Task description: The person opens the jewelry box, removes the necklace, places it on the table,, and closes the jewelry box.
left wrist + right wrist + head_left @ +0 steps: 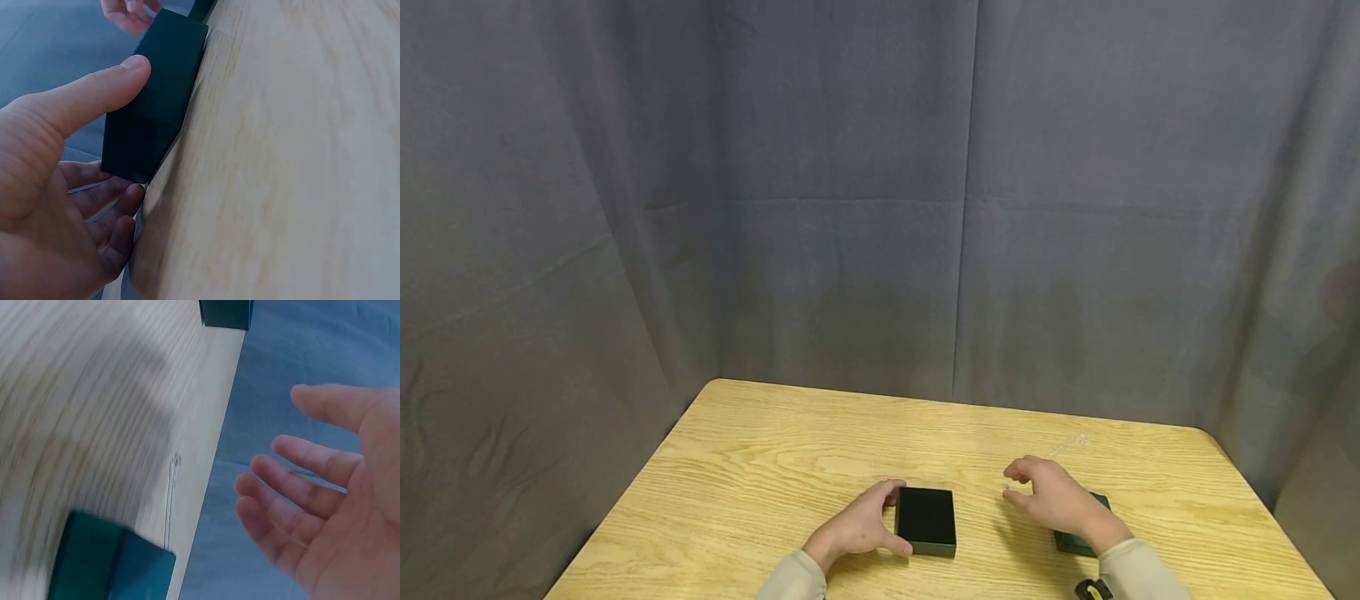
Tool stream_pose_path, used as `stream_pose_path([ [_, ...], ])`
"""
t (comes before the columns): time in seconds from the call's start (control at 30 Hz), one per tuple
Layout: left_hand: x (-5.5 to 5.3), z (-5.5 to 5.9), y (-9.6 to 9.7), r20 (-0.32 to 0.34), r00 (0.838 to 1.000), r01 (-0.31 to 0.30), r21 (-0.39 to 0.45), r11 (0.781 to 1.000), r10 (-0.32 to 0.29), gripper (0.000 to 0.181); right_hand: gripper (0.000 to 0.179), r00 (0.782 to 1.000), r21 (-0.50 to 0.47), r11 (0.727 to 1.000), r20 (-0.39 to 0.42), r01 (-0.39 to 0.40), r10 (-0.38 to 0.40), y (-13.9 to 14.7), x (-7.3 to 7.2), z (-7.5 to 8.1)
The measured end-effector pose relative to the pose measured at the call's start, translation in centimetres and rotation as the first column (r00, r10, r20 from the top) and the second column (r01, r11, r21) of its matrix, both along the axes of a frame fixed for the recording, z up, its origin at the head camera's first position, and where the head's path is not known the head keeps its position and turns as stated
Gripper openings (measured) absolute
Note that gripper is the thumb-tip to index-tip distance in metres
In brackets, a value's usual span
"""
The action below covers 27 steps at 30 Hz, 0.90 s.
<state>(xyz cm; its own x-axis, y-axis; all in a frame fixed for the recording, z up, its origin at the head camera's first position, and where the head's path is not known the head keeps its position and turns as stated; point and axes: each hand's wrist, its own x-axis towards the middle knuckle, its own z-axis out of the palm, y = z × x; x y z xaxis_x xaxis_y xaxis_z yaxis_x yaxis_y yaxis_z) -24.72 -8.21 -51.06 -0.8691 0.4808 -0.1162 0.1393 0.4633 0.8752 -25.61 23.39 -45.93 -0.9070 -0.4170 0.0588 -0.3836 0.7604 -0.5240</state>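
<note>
On the table stands a dark green box (926, 518) with a black top face. My left hand (863, 520) holds its left side, thumb at the near corner and fingers at the far one. In the left wrist view the thumb (119, 84) lies along the box's green side (164, 69). My right hand (1056, 496) hovers over the table with fingers parted and nothing between them. Beneath and beyond it stretches a thin silvery chain (1067, 446), its end (175, 459) visible in the right wrist view. A second green box-like piece (1070, 543) is partly hidden under the right wrist.
The wooden table (790, 442) has rounded far corners. Grey curtains (850, 250) hang behind it and on both sides. A black and yellow band (1093, 590) sits at the right sleeve (1142, 571).
</note>
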Motion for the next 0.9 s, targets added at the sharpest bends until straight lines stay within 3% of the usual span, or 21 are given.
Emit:
stream_pose_path([
  [0.3, 0.1, -0.1, 0.0, 0.004, 1.000, 0.004, 0.005, 1.000, -0.005, 0.088, 0.033, 1.000, 0.026, 0.999, 0.001, -0.025, 0.025, 2.0, 0.3, 0.2],
  [0.57, 0.1, 0.0, 0.0, 0.004, 1.000, -0.001, -0.003, 1.000, 0.001, 0.088, 0.042, 1.000, 0.075, 0.997, 0.005, 0.001, -0.001, 3.7, 0.4, 0.2],
  [0.9, 0.1, 0.1, -0.1, 0.010, 1.000, 0.008, -0.001, 1.000, -0.008, 0.088, 0.051, 0.998, 0.124, 0.992, 0.062, 0.012, -0.020, 6.1, 0.3, -0.3],
])
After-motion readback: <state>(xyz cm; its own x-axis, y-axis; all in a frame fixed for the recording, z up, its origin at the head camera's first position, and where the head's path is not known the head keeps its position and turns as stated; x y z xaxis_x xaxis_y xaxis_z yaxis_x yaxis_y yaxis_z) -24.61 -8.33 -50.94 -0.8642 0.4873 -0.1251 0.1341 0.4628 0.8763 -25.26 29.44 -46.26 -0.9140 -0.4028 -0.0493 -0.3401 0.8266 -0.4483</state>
